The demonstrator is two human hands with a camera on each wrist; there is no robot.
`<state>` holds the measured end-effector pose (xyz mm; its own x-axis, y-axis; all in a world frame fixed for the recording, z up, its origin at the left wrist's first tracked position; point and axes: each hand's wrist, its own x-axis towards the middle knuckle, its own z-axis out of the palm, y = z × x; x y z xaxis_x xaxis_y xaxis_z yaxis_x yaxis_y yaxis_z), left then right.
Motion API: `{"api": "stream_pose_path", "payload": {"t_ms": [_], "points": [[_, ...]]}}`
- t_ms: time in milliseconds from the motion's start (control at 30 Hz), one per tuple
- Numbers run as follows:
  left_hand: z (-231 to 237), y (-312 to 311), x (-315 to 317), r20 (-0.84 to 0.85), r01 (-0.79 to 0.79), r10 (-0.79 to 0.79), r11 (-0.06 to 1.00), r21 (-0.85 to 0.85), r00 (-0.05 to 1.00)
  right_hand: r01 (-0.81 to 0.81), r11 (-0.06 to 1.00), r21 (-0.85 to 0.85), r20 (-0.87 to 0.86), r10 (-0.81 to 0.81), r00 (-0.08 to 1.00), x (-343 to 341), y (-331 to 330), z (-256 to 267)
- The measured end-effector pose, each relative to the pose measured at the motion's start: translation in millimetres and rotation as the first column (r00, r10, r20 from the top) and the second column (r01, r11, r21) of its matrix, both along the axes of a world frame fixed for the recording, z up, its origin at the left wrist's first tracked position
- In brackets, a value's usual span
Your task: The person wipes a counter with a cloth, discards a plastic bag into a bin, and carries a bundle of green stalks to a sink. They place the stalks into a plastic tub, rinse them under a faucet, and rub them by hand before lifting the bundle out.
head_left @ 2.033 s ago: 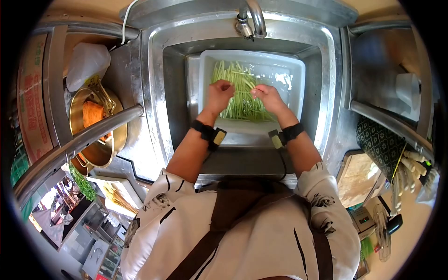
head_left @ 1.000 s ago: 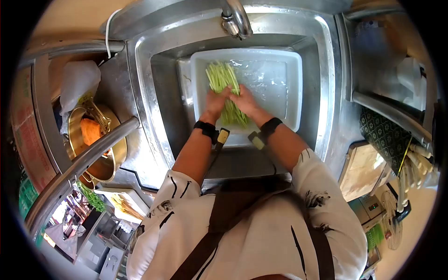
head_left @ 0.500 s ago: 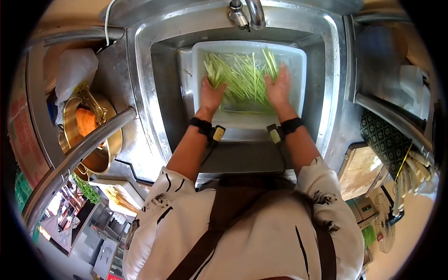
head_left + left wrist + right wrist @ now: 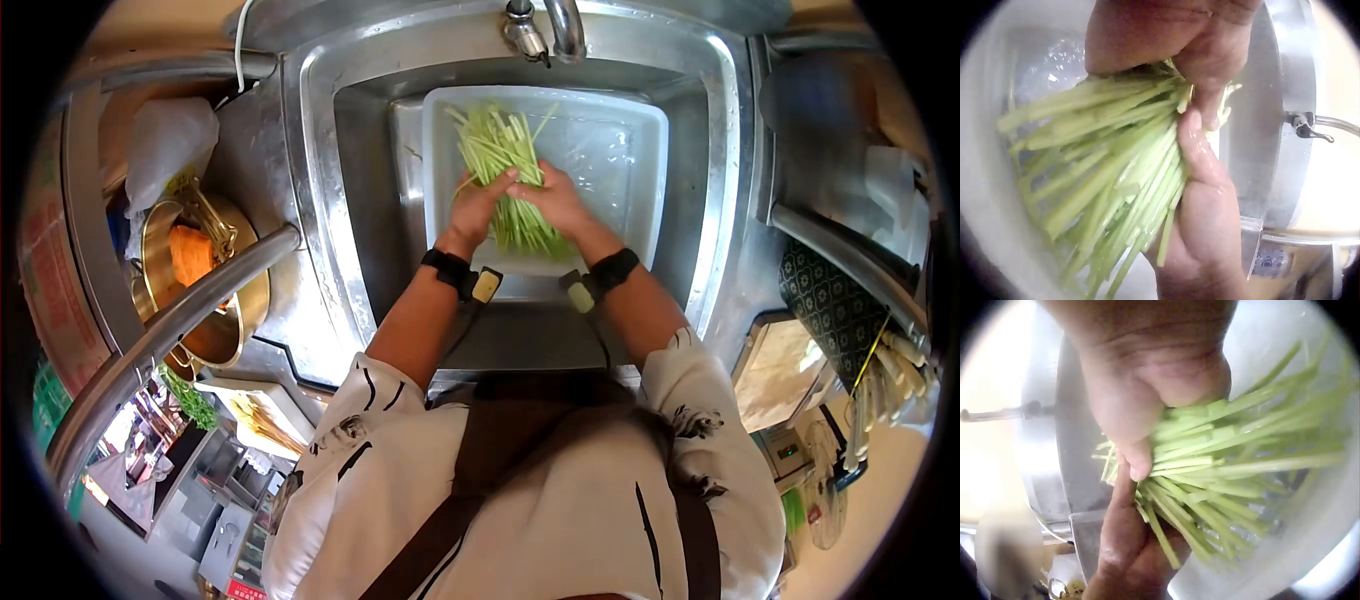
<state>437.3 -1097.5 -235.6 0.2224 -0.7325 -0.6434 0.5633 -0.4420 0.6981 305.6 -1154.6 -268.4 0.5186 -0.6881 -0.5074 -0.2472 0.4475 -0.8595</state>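
Note:
A bundle of cut, pale green vegetable stalks (image 4: pixel 510 150) fans out wet between both hands, over a white plastic tub (image 4: pixel 655 190) of water. My left hand (image 4: pixel 477 208) grips the bundle from the left side, and my right hand (image 4: pixel 560 203) holds it from the right. The thumbs meet over the middle of the stalks (image 4: pixel 1104 169), as the left wrist view shows. In the right wrist view, the right hand (image 4: pixel 1154 387) has its thumb across the stalks, tip to tip with the left thumb. The fingers beneath the bundle are mostly hidden.
The tub stands in a steel sink (image 4: pixel 365 210) under a faucet (image 4: pixel 525 35). At left are a brass-coloured pot (image 4: pixel 255 300) with something orange inside, a clear plastic bag (image 4: pixel 170 150) and a metal rail (image 4: pixel 190 320). A wooden board (image 4: pixel 785 375) stands at right.
The hands held separate bunches at the tub's left and right half a second ago. They have come together at the left, and the stalks are now gathered in one bundle.

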Motion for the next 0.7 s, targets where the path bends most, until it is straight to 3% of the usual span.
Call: {"api": "stream_pose_path", "payload": {"t_ms": [33, 167, 233, 367, 433, 567, 633, 667, 700], "points": [[1.3, 0.9, 0.0, 0.146, 0.013, -0.014, 1.000, 0.011, 0.989, -0.006, 0.998, 0.060, 0.038, 0.004, 0.999, -4.1, -2.9, 4.4], [-27.2, 13.9, 18.5, 0.096, 0.077, -0.088, 0.990, 0.119, 0.991, 0.060, 0.990, 0.126, 0.006, -0.061, 0.998, -29.6, -18.0, 6.8], [-35.7, 20.7, 25.7, 0.131, 0.204, -0.226, 0.966, 0.160, 0.965, 0.046, 0.977, -0.209, -0.251, -0.099, 0.963, -47.0, -23.6, -16.5], [-54.1, 30.8, 21.3, 0.280, 0.093, -0.128, 0.986, 0.138, 0.951, 0.035, 0.933, -0.358, -0.364, -0.175, 0.915, -65.6, -27.0, -27.5], [-55.3, 26.5, 20.9, 0.417, 0.038, -0.087, 0.992, 0.123, 0.905, -0.053, 0.774, -0.631, -0.560, -0.407, 0.722, -62.5, -22.6, -33.5], [-49.1, 6.4, 2.7, 0.414, 0.098, -0.224, 0.948, 0.304, 0.882, -0.143, 0.785, -0.602, -0.658, -0.387, 0.646, -36.1, -15.3, -39.9], [-61.4, -7.3, -7.7, 0.092, 0.064, -0.097, 0.949, 0.308, 0.991, -0.193, 0.830, -0.523, -0.606, -0.203, 0.769, -17.4, -13.2, -31.8], [-49.7, -14.3, -12.3, 0.090, 0.066, -0.098, 0.950, 0.305, 0.991, -0.193, 0.828, -0.526, -0.607, -0.207, 0.767, -12.4, -13.4, -31.0], [-38.0, -20.8, -15.0, 0.044, 0.069, -0.086, 0.952, 0.299, 0.995, -0.035, 0.935, -0.352, -0.484, -0.150, 0.862, -7.3, -14.2, -30.6]]}}
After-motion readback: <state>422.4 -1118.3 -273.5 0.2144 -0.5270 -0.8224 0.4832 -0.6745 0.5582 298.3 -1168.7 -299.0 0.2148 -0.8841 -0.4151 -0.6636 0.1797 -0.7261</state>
